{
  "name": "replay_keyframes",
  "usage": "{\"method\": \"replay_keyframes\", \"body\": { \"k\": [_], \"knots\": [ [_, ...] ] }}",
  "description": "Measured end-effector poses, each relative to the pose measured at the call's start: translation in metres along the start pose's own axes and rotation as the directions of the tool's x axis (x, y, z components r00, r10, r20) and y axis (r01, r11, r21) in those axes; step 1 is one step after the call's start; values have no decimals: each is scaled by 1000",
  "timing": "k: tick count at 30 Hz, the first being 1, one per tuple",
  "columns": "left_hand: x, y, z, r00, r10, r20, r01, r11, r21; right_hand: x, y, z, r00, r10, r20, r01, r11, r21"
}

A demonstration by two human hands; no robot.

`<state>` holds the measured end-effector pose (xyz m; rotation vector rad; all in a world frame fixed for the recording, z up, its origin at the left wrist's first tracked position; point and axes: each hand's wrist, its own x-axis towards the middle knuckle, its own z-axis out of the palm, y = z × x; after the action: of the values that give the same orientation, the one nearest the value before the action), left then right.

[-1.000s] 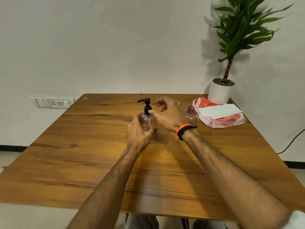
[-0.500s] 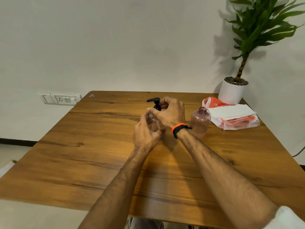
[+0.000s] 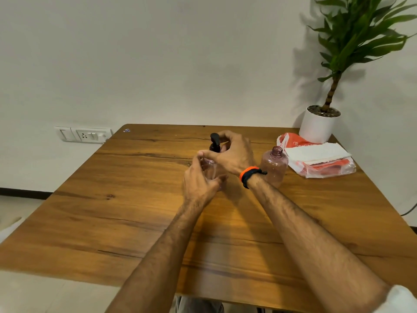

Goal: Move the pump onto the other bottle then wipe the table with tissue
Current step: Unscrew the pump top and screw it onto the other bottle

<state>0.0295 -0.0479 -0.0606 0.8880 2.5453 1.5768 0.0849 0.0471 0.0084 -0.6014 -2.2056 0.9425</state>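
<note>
Right hand (image 3: 232, 154) is pinching the black pump (image 3: 214, 143) at its collar, fingers curled round it, apparently to unscrew it. Left hand (image 3: 199, 184) is wrapping the clear bottle (image 3: 211, 169) below, probably bracing it against the twist so it stays upright on the surface (image 3: 112, 211). Just right of that bottle, the other bottle (image 3: 274, 164) is standing open-necked, ready to take the pump. Further right, the tissue (image 3: 316, 152) is lying on its packet (image 3: 327, 169), waiting for the wipe.
</note>
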Motion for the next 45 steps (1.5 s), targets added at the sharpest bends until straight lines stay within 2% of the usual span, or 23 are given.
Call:
{"method": "replay_keyframes", "body": {
  "k": [4,11,16,21,24,30,36,40,43,45],
  "knots": [
    [0,0,-2,1000,15,1,-15,1000,-3,-1,-2,1,996,25,-81,-24,1000,11],
    [-1,1,-3,1000,4,5,-4,1000,-4,0,1,1,996,84,-7,-83,991,104],
    [-1,2,-2,1000,6,0,-6,1000,3,-5,-2,-1,987,145,-64,-134,979,151],
    [-1,3,-2,1000,-2,-6,2,1000,-5,-4,3,-6,988,154,32,-157,952,264],
    [-2,4,-2,1000,4,-13,-4,1000,-3,-5,1,-6,989,139,59,-148,965,216],
    [-2,3,-2,1000,1,-18,-1,1000,0,-8,-1,-4,991,130,-29,-124,979,161],
    [-2,2,-2,1000,-13,-12,13,1000,-3,-5,1,-6,993,101,62,-111,975,190],
    [-3,3,-2,1000,7,1,-7,1000,-3,-4,-3,0,996,86,16,-87,994,67],
    [-3,3,-2,1000,-3,3,3,1000,-9,-2,-1,1,996,93,-17,-92,994,57],
    [-2,3,-3,1000,-6,-3,6,1000,4,-2,0,-1,997,82,15,-83,994,73]
  ]
}}
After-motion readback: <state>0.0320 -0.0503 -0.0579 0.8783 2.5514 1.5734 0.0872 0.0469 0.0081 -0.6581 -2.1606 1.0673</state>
